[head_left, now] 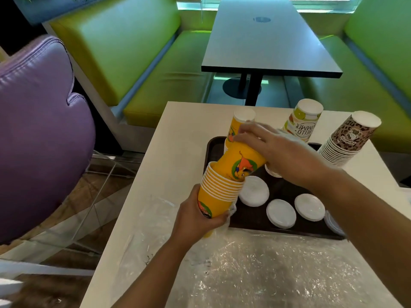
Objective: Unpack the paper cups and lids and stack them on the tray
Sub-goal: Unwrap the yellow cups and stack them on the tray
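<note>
I hold a nested stack of yellow cups (219, 192), rims up and tilted. One yellow cup (241, 162) sits upside down, its rim inside the stack's top. On the dark tray (212, 144) stands another yellow stack (241, 123), upside down. White lids (281, 213) lie flat on the tray. A lemon-print stack (303, 120) and a leopard-print stack (349, 138) stand upside down at its far edge.

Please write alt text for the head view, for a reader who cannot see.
A left hand grips a nested stack of yellow paper cups while the right hand holds an upper yellow cup, above a dark tray bearing white round lids.
</note>
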Demonstrator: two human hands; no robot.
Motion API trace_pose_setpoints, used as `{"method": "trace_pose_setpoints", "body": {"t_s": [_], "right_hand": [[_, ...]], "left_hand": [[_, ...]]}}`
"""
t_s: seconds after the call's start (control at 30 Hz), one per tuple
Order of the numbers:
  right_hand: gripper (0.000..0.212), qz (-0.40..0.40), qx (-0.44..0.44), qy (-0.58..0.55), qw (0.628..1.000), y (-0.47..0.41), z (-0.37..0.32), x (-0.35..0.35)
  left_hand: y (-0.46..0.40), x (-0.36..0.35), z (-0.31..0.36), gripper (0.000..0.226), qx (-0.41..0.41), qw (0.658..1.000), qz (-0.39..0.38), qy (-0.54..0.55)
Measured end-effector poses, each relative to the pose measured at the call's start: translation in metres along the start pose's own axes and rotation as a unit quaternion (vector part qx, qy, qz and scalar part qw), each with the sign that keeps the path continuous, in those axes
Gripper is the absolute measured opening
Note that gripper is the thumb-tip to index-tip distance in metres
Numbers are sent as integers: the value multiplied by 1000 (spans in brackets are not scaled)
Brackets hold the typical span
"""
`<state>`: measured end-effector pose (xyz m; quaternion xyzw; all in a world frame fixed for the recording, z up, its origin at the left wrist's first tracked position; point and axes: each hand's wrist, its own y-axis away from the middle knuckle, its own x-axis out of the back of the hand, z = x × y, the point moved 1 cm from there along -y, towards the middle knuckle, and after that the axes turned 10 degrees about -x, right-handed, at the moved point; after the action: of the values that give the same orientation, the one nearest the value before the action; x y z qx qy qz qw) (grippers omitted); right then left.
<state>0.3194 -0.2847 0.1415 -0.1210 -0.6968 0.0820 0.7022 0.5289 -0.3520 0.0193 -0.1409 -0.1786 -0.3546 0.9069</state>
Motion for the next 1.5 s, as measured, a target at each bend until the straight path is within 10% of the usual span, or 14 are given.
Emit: {"method": "trace_pose_setpoints", "body": {"t_s": [0.23, 0.43, 0.57, 1.1, 1.3, 1.5], "right_hand": [[81, 95, -192, -213, 953, -27, 27, -19], [76, 124, -356, -613, 694, -67, 43, -58], [77, 120, -406, -642, 640, -76, 49, -94], [93, 52, -471, -447, 758, -58, 49, -172], [72, 236, -396, -405, 790, -16, 13, -140], [61, -187, -192, -492, 828, 6, -13, -90]], "left_hand": [[-4, 2, 3, 66, 28, 999, 4, 27], [-9, -2, 0, 75, 50, 998, 2, 40], [-14, -3, -4, 72, 55, 997, -3, 53], [-17, -8, -18, 66, 77, 995, -4, 60], [-16, -6, -15, 66, 69, 997, -13, 34], [-9, -7, -11, 69, 39, 998, -56, -14]]}}
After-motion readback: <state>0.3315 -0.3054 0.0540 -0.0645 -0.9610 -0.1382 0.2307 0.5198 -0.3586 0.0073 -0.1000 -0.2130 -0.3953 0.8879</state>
